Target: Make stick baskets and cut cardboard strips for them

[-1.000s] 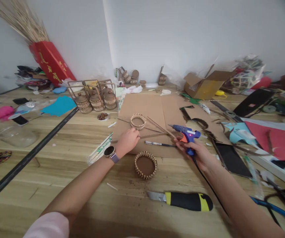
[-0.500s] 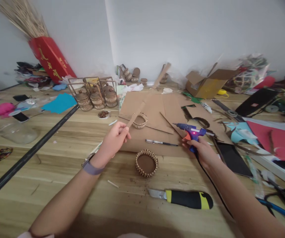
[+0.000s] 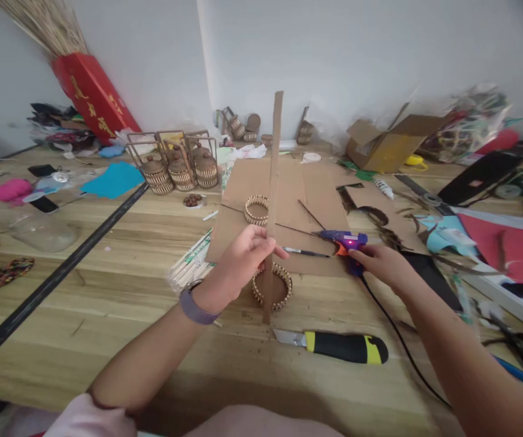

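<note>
My left hand (image 3: 250, 261) pinches a long, narrow brown cardboard strip (image 3: 275, 158), which stands out above and below the fingers. Its lower end crosses in front of a round basket (image 3: 286, 288) with a brown base and a wall of pale sticks. Behind it, a smaller stick ring (image 3: 252, 209) rests on the cardboard sheet (image 3: 307, 188). My right hand (image 3: 380, 264) is closed at the handle of a blue glue gun (image 3: 341, 238) with an orange trigger and a lit red light; some fingers are hidden. A pen (image 3: 309, 252) lies between the hands.
A utility knife (image 3: 343, 347) with its blade out lies near the front. Sticks in plastic (image 3: 191, 261) sit left of the cardboard. Small lidded baskets (image 3: 182, 173) with handles stand farther back. The glue gun's black cord (image 3: 391, 331) trails past my right forearm.
My left hand has moved right and turned the strip from slanted to nearly upright, its lower end now over the basket. The glue gun has shifted left with my right hand.
</note>
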The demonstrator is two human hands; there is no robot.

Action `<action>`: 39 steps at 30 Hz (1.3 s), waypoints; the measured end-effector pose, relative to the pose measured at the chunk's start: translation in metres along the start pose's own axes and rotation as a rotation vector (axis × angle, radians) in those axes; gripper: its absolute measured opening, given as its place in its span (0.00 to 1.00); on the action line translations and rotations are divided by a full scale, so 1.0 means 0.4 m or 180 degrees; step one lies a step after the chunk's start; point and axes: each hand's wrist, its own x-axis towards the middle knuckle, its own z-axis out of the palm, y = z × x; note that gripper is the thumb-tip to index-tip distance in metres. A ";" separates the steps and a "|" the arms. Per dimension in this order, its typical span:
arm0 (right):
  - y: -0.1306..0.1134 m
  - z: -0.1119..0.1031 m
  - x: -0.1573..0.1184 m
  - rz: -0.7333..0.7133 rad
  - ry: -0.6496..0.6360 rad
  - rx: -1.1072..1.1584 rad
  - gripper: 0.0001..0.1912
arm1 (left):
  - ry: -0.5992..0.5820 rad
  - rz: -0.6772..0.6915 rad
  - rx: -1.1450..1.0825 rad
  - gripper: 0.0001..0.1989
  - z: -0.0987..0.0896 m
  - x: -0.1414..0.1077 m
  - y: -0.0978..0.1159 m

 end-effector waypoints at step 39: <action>-0.118 0.168 -0.300 -0.2072 -0.0858 0.0322 0.06 | -0.0928 0.2222 0.3698 0.09 0.011 -0.051 -0.241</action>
